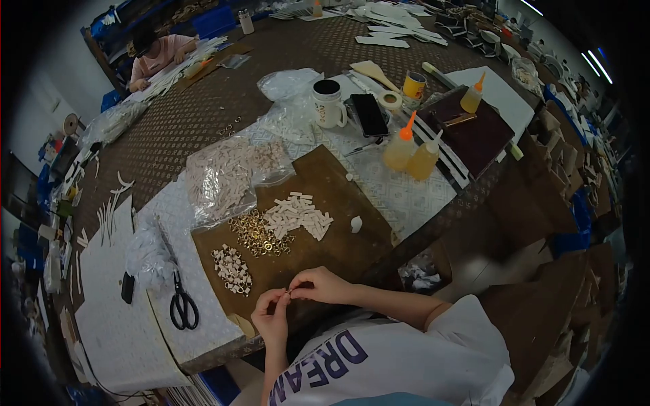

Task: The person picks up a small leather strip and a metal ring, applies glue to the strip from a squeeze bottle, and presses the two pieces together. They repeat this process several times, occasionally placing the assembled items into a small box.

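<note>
1. Head view, placing: a brown board (325, 256) is lying before the person, and 3 piles are sitting on it: gold-coloured rings (263, 237), pale strips (299, 215) and small pale pieces (231, 269) with metal glints among them; they are lying just beyond the hands, presumably so that each kind is staying separate and within easy reach
2. Head view, around: a clear bag (220, 177) of similar strips is overlapping the board's far left side, seemingly as a supply; black scissors (183, 308) are resting left of the board, probably handy yet out of the way
3. Head view, left hand (272, 312): it is nearly closed, thumb and finger pinching a tiny piece (290, 291)
4. Head view, right hand (321, 284): it is curling inward, its thumb and forefinger pinching the same tiny piece, likely for steadier control
5. Head view, held thing: the tiny piece is sitting between both hands' fingertips, by the board's near edge, too small to identify
</note>
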The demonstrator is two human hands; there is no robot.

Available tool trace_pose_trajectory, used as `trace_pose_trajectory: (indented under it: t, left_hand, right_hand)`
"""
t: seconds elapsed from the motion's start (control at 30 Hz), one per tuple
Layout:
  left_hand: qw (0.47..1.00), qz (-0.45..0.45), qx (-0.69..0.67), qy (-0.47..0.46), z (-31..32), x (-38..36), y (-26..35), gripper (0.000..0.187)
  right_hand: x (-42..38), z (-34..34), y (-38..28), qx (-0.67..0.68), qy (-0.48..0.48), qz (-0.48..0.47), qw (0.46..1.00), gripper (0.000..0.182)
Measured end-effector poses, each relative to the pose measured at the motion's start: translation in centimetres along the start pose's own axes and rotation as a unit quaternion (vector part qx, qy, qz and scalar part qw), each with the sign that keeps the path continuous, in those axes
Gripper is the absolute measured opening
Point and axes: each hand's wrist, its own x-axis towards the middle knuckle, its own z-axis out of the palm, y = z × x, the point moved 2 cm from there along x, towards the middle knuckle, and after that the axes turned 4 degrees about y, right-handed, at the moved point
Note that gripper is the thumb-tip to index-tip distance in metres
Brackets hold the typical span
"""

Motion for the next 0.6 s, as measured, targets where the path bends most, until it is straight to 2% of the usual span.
trace_pose_trajectory:
  t: [0.07, 0.17, 0.23, 0.27, 0.33, 0.4, 0.43, 0.53, 0.6]
  left_hand:
    - [1.000, 0.005, 0.020, -0.020, -0.4, 0.1, 0.3, 0.012]
    - [0.995, -0.076, -0.020, -0.059, -0.7, 0.3, 1.4, 0.012]
    - [0.990, -0.111, -0.039, -0.072, -1.1, 0.7, 1.3, 0.015]
    - [0.986, -0.133, -0.062, -0.079, -1.2, 0.7, 1.0, 0.016]
    - [0.984, -0.148, -0.077, -0.065, -1.0, 0.5, 1.0, 0.016]
    - [0.991, -0.119, -0.060, -0.027, -0.4, -0.1, 1.2, 0.016]
    - [0.999, -0.052, -0.013, -0.006, -0.2, -0.3, 1.1, 0.015]
    - [0.975, 0.088, 0.203, 0.029, 0.2, -0.6, 2.9, 0.014]
    - [0.990, 0.028, 0.138, 0.018, -0.6, 0.2, 1.9, 0.012]
  right_hand:
    - [0.0, 0.1, -0.4, 0.002, -0.025, -0.004, 1.000, 0.015]
    - [-0.1, 0.2, -0.5, 0.004, -0.043, -0.061, 0.997, 0.014]
    - [0.0, 0.9, 1.1, 0.096, -0.068, -0.002, 0.993, 0.012]
    - [0.0, 1.3, 1.4, 0.089, -0.052, -0.020, 0.994, 0.011]
    - [0.0, 1.7, 1.4, 0.111, -0.027, 0.010, 0.993, 0.010]
    - [0.0, 2.1, 0.7, 0.114, 0.019, 0.019, 0.993, 0.014]
    - [0.1, 2.5, 1.1, 0.128, 0.037, 0.016, 0.991, 0.014]
    - [0.7, 3.0, 0.7, 0.053, 0.071, -0.022, 0.996, 0.014]
    - [0.9, 3.1, 1.0, 0.044, 0.059, -0.026, 0.997, 0.011]
